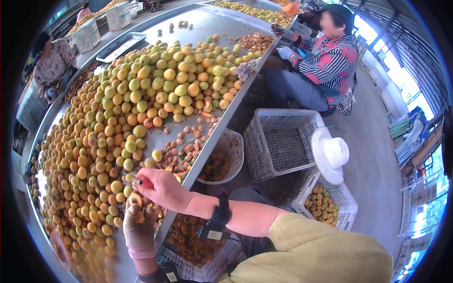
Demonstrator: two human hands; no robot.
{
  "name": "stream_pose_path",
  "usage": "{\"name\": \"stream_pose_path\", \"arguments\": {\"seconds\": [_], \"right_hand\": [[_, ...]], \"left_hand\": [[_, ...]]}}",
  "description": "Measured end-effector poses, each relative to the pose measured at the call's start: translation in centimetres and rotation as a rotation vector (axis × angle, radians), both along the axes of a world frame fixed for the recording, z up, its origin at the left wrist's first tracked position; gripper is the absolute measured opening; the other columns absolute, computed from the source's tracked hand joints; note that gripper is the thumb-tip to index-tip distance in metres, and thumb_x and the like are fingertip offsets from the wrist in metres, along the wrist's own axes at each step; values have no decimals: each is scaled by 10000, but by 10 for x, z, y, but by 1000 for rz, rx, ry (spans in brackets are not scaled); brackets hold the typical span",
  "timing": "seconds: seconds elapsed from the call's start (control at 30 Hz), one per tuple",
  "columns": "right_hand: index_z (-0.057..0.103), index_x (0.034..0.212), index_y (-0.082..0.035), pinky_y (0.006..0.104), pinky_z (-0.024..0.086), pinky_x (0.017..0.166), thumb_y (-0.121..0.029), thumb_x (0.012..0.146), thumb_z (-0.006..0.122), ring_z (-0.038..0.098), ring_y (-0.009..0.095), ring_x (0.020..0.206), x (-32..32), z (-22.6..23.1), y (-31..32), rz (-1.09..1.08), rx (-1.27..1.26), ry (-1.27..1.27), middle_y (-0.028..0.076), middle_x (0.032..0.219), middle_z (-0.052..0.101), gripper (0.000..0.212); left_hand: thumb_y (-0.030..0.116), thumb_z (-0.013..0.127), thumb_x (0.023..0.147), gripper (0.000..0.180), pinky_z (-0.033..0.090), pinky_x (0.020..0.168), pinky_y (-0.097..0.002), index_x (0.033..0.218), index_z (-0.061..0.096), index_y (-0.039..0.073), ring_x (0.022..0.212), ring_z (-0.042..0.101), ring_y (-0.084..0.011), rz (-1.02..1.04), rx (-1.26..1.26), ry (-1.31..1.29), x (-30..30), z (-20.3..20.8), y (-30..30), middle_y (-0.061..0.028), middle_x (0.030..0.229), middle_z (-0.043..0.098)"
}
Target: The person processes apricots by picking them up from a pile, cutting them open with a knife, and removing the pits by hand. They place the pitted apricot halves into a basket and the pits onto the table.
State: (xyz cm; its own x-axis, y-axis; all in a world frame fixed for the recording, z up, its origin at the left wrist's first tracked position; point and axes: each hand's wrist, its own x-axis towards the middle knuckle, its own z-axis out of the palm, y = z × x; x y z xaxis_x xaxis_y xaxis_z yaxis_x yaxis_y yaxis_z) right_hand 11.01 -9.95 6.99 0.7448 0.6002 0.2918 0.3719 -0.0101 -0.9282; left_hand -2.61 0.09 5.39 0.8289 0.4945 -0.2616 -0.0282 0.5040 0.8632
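Note:
My left hand (140, 230), in a tan glove with a pink cuff, grips a cut-open apricot (135, 200) at the near edge of the fruit heap. Just above it, my bare right hand (169, 189) is closed round a small tool with a red handle (146, 182); a short metal part shows at its front, its tip too small to make out. Whole apricots (99, 155), yellow, green and orange, cover much of the metal table (188, 128). Beyond my right hand lie scattered brownish pits (177, 153) with bits of flesh.
Below the table's raised rim (214, 146) stand a white basket (238, 153) and a crate (222, 257), both holding fruit pieces. Right of them are a grey crate (288, 137), a crate of apricots (347, 207) and a white hat (336, 152). Co-workers sit at right (325, 70) and far left (49, 63).

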Motion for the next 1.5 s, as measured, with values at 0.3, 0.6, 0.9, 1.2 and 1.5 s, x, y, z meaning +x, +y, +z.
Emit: {"name": "stream_pose_path", "arguments": {"seconds": [0.3,0.6,0.9,1.2,1.5], "right_hand": [[533,855,-13,333,423,596,-212,927,636,495,163,612,20,-5,-1,49,110,546,65,656,508,236],[541,963,-110,211,323,367,-299,981,616,406,45,426,17,-1,11,84,464,877,-57,599,476,205],[463,804,-137,214,262,379,-360,978,608,339,43,419,22,11,11,-9,546,1193,-60,540,385,318],[459,936,-108,188,340,445,-296,1034,511,407,29,530,-3,1,32,380,306,924,-40,686,432,218],[531,846,-78,196,320,479,-369,977,614,407,17,570,-30,23,45,368,348,700,-67,664,472,330]], "left_hand": [[71,645,931,349,493,846,-279,1267,559,33,879,533,-108,64,359,102,2,-14,-3,-27,984,593],[1,631,917,428,488,834,-254,1326,508,24,888,514,-90,59,450,218,3,-13,0,-30,1077,589],[10,514,966,366,497,863,-275,1330,486,-10,972,544,-134,59,-423,-60,9,-3,-4,-56,1054,572],[188,502,976,316,488,926,-328,1255,566,55,1089,594,-172,9,23,-36,-2,-39,-2,-53,1165,613],[265,430,1045,406,364,1095,-291,1390,461,53,1269,488,-151,-8,-478,-287,-2,-45,3,-65,1382,524]]}}
